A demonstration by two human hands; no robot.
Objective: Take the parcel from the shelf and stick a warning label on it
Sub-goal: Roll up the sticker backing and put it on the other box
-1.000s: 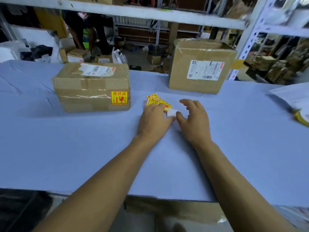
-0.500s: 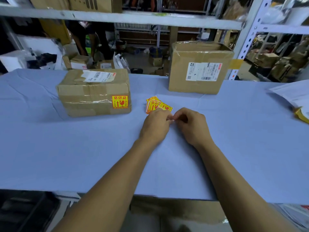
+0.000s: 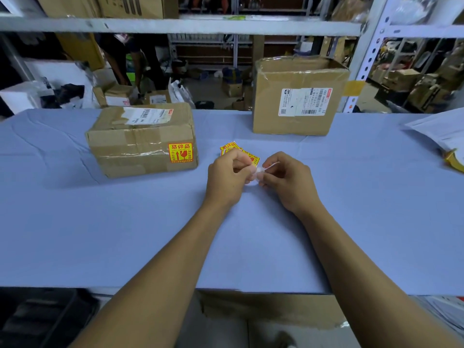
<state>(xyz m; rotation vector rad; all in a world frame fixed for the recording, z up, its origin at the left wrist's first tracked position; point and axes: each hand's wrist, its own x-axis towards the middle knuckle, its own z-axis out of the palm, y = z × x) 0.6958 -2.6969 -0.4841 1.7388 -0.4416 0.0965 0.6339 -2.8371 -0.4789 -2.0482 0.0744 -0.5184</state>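
Two cardboard parcels stand on the blue table (image 3: pixel 100 234). The left parcel (image 3: pixel 135 144) lies low and carries a yellow and red warning label (image 3: pixel 180 152) on its front face. The taller parcel (image 3: pixel 296 96) at the back right shows only a white shipping slip. A small pile of yellow warning labels (image 3: pixel 229 146) lies between them. Just in front of that pile, my left hand (image 3: pixel 227 177) and my right hand (image 3: pixel 288 182) pinch one label (image 3: pixel 259 170) together; its white backing side faces me and a strip curls up by my right fingers.
White papers and a yellow packet (image 3: pixel 447 144) lie at the table's right edge. A grey shelf beam (image 3: pixel 175 25) runs overhead with a perforated upright (image 3: pixel 364 59) at the right. Behind the table a person (image 3: pixel 130 59) bends over boxes on the floor.
My hands lifted a label off the table next to the pile and drew together; now both pinch it above the cloth with the white backing showing. The parcels did not move.
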